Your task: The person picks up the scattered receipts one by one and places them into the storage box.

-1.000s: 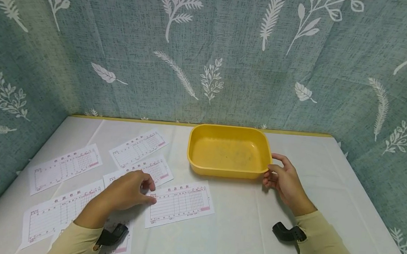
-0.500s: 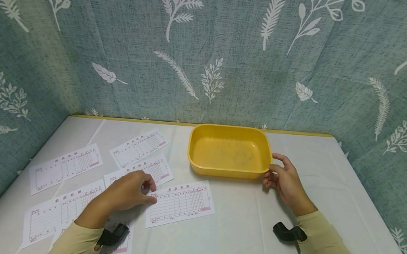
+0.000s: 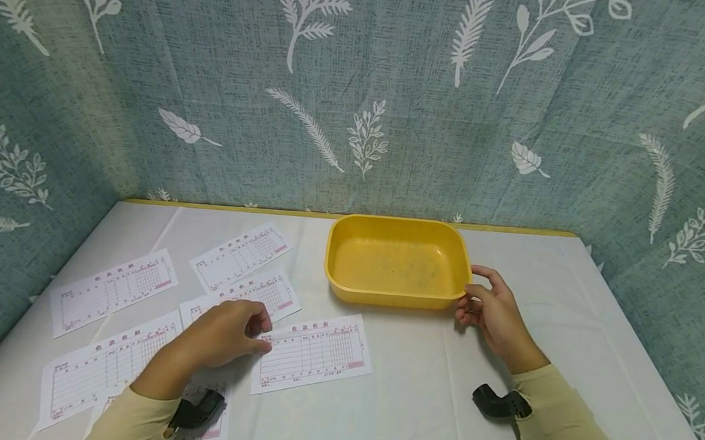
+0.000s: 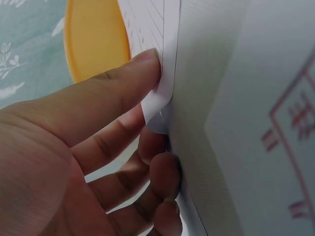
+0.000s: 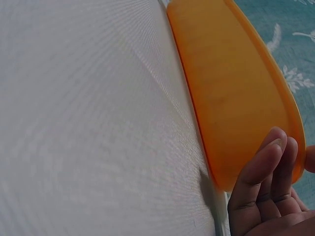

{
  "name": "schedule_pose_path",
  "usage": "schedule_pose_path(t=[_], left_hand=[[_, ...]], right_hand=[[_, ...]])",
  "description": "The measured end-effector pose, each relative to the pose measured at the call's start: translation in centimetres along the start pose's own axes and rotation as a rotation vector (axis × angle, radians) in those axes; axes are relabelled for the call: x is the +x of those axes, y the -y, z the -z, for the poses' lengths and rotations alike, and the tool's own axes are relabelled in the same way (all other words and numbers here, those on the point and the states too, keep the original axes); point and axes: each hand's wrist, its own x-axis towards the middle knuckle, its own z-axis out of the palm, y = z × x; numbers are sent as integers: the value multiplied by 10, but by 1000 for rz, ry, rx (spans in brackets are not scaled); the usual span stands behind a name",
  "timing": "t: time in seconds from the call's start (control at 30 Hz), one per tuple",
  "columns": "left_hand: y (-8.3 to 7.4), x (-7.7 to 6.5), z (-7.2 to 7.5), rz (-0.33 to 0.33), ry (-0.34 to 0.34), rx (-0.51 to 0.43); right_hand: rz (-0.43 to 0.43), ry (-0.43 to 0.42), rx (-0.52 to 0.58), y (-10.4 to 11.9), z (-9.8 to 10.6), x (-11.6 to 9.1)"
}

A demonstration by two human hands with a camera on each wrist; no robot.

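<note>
In the head view my left hand (image 3: 225, 334) is at the left edge of a printed receipt slip (image 3: 313, 355). The left wrist view shows the slip's corner (image 4: 157, 118) bent up between the thumb and fingers (image 4: 115, 140), which pinch it; the other fingertips touch the table surface. My right hand (image 3: 494, 321) holds the near right corner of a yellow plastic basin (image 3: 396, 299), thumb at the front and a finger along the right side. From the right wrist, fingers (image 5: 261, 167) lie against the basin's outer wall (image 5: 231, 98). The basin holds nothing visible.
Several more receipt slips lie at the left, including one at the back (image 3: 240, 256), one at the far left (image 3: 113, 291) and one partly under the left forearm (image 3: 208, 430). Leaf-patterned curtain (image 3: 361, 110) surrounds the white-covered table (image 3: 406, 404) at the back and sides.
The back of my left hand has lowered very slightly, with its fingertips still at the slip's edge. The right hand, basin and slips stay where they were.
</note>
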Motion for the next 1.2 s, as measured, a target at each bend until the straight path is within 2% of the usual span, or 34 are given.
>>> schedule_pose_path(t=[0.5, 0.77, 1.2], left_hand=[[-2, 0, 0, 3, 9, -13], [-1, 1, -1, -3, -17, 16], [-1, -1, 0, -10, 5, -26]], right_hand=[[-6, -9, -19, 2, 0, -1], [-2, -6, -21, 1, 0, -1], [3, 6, -19, 0, 1, -1]])
